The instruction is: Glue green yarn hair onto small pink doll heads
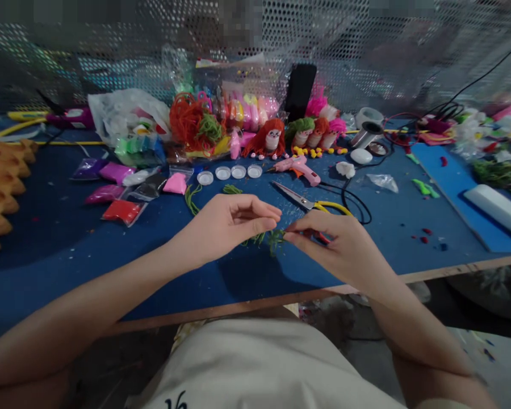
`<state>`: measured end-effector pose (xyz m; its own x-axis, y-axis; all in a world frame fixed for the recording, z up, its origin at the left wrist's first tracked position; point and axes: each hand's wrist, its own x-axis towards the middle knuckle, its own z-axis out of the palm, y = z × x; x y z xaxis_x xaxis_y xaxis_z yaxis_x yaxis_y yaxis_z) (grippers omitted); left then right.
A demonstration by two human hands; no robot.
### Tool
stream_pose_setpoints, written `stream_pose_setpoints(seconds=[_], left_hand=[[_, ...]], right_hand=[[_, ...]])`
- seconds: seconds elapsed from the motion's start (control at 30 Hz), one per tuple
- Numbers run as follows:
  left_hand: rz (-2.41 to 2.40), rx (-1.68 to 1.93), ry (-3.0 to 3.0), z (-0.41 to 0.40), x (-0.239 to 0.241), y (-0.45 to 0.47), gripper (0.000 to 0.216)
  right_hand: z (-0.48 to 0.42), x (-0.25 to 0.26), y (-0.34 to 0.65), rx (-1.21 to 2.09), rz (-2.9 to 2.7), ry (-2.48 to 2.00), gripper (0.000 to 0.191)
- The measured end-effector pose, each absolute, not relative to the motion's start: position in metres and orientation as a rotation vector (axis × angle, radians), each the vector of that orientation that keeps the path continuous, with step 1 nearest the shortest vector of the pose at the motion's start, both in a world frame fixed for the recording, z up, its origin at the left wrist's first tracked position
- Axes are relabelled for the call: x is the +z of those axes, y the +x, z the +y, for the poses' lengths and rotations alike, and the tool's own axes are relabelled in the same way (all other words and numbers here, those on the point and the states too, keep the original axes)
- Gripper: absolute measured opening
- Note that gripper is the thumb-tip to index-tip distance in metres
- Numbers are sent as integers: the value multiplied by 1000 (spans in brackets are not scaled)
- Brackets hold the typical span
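Note:
My left hand [232,224] is over the blue table, its thumb and fingertips pressed together in a pinch. What lies between them, if anything, is too small to make out. Facing it, my right hand [336,236] pinches the edge of some green yarn [275,243]. More green strands show just below my left hand, partly hidden by it. Behind my right hand lie open-bladed scissors [298,197] with yellow handles. Two other bits of green yarn rest beyond my left hand, a loose bundle [191,200] and a short one [232,189].
A pink glue gun [298,168] lies behind the scissors, beside several white round caps [238,172]. Yarn-haired dolls [273,139] stand at the back. Bagged coloured clay [123,211] is to the left, near an orange egg tray [2,193]. A blue board [455,199] lies right.

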<state>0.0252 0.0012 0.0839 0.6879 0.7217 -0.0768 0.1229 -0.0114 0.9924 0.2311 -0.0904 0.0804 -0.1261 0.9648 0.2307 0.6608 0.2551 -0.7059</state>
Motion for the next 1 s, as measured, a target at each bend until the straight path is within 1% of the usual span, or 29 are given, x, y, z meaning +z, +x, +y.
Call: stream_pose_setpoints(seconds=[0.1, 0.17, 0.3, 0.47, 0.53, 0.6, 0.67, 0.73, 0.83, 0.9, 1.0], left_hand=[[735, 565, 1561, -2, 82, 32, 24], [772, 650, 1528, -3, 79, 33, 27], [833, 780, 1382, -3, 71, 26, 28], [913, 801, 1242, -1, 66, 18, 25], [938, 754, 1260, 3, 65, 15, 21], [953, 615, 1358, 9, 66, 12, 14], [955, 442, 1544, 14, 66, 7, 8], [942, 382, 1736, 17, 67, 4, 7], [925, 600, 1766, 16, 71, 5, 9], [915, 716, 1581, 12, 74, 11, 18], [891, 761, 1307, 7, 76, 23, 27]], right_hand=[[-80, 86, 224, 491, -1758, -1456, 12], [-75, 88, 223, 487, -1658, -1482, 11], [-64, 84, 227, 662, -1379, -1455, 16], [-47, 79, 229, 835, -1094, -1176, 15], [-41, 82, 228, 836, -1065, -1095, 15], [-37, 88, 227, 795, -1041, -1015, 16], [-35, 92, 227, 758, -993, -932, 17], [-34, 92, 228, 779, -951, -883, 18], [-33, 86, 224, 905, -916, -873, 21], [-32, 80, 219, 957, -906, -887, 21], [-31, 69, 210, 924, -903, -916, 17]])
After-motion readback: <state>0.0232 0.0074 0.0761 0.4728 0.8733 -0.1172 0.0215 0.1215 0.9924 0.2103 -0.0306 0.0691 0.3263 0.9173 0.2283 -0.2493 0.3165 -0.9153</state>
